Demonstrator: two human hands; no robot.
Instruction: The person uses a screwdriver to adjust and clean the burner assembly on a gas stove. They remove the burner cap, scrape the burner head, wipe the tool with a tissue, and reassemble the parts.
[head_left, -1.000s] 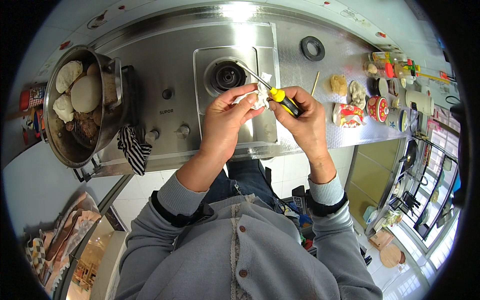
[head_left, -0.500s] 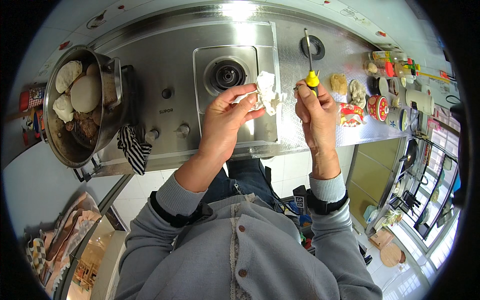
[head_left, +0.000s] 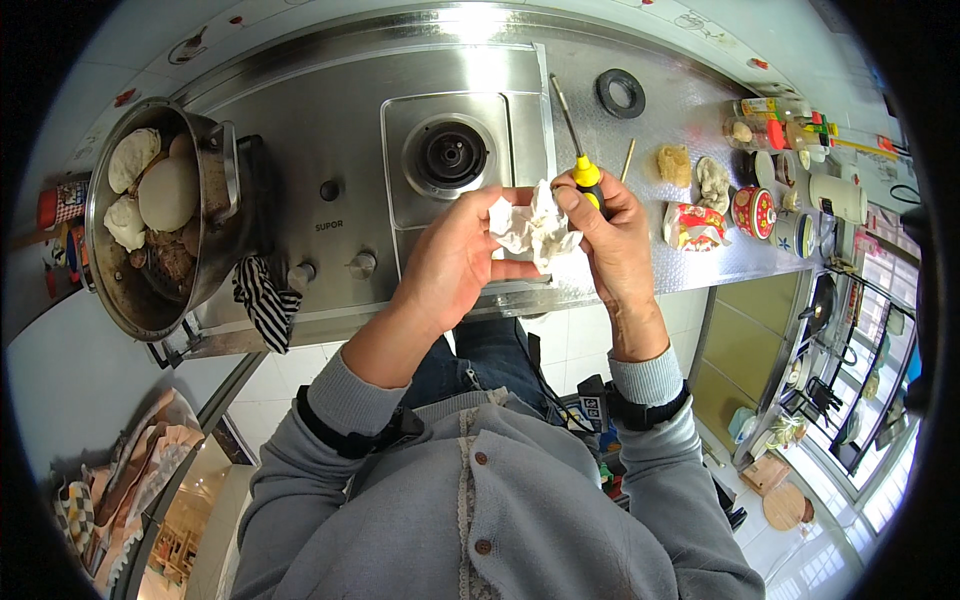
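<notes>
Head view: the screwdriver [head_left: 586, 172] has come back nearer the crumpled tissue [head_left: 537, 230].

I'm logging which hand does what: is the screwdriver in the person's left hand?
No, the right hand grips the screwdriver, while the left hand holds crumpled white tissue.

Grey cardigan [head_left: 380, 530], 2 brown buttons [head_left: 484, 547], lace trim [head_left: 466, 500]; black wrist straps [head_left: 650, 413]; dark jeans [head_left: 482, 352].
</notes>
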